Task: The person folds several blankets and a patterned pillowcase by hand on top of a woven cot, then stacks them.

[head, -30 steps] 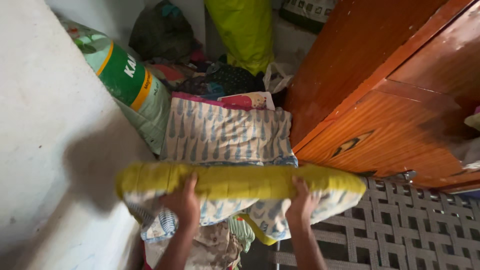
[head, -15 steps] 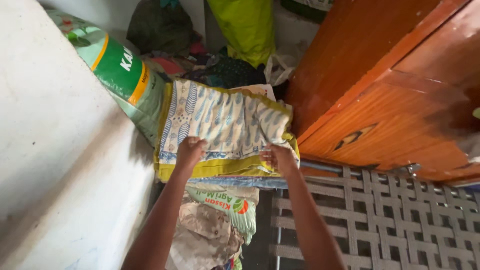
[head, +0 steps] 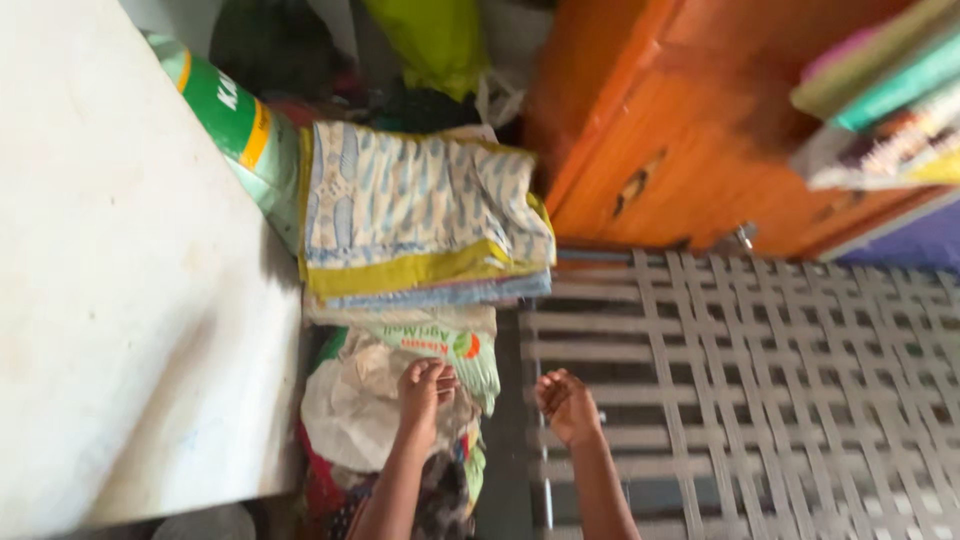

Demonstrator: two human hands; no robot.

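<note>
Both hands have let go and drawn back from the folded blue-and-white printed quilt with yellow edging (head: 420,215). It now rests atop the stack, beyond the empty, loosely curled left hand (head: 424,388) and right hand (head: 566,404). Squaring its edges would steady it.

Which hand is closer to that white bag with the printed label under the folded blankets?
The left hand: it hovers right over the white bag. The right hand is off beside it, over the woven bed.
</note>
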